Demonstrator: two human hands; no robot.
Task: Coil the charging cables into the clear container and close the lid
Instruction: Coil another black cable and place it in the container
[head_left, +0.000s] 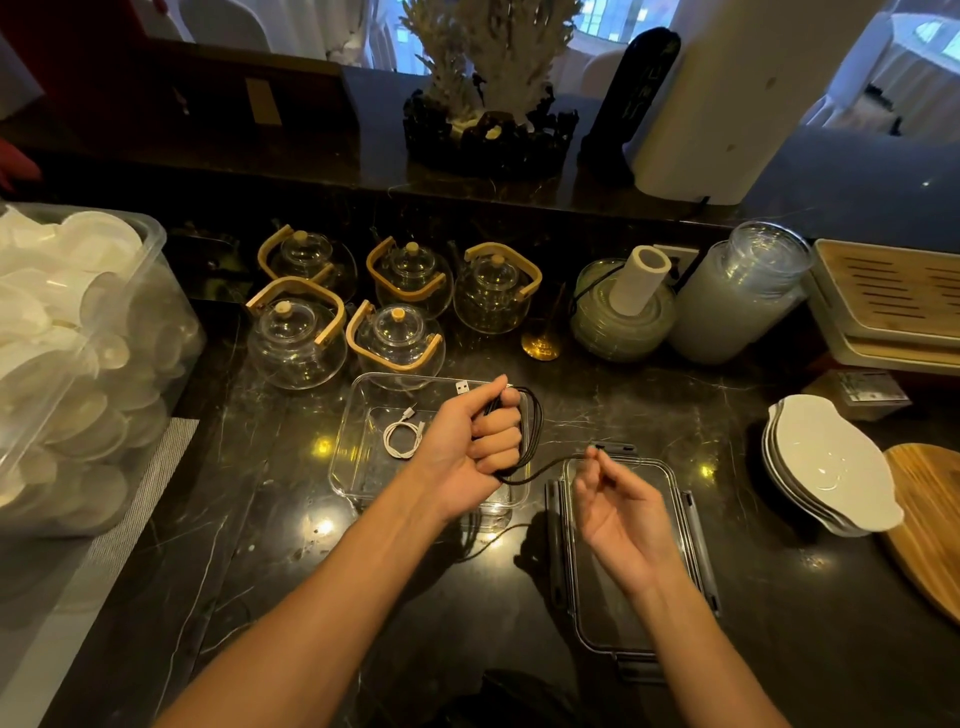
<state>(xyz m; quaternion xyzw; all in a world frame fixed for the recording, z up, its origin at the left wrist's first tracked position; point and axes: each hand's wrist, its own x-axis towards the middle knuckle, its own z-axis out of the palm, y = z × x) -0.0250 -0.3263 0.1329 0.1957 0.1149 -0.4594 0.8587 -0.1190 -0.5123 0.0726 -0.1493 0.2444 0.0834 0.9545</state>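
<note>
A clear container (358, 467) stands open on the dark marble counter, with a coiled white cable (400, 439) lying inside it. Above its right side my left hand (467, 436) is closed around several loops of a black cable (535, 436), whose silver USB plug sticks out past my thumb. The cable's free stretch runs right to my right hand (618, 499), which pinches it between thumb and fingertips. The clear lid (680, 499) with grey clips lies flat on the counter under my right hand.
Several glass teapots (400, 291) with wooden handles stand behind the container. A big plastic bin of white dishes (78, 364) fills the left. White bowls (831, 462), a wooden board (930, 519) and stacked trays (888, 301) sit at the right.
</note>
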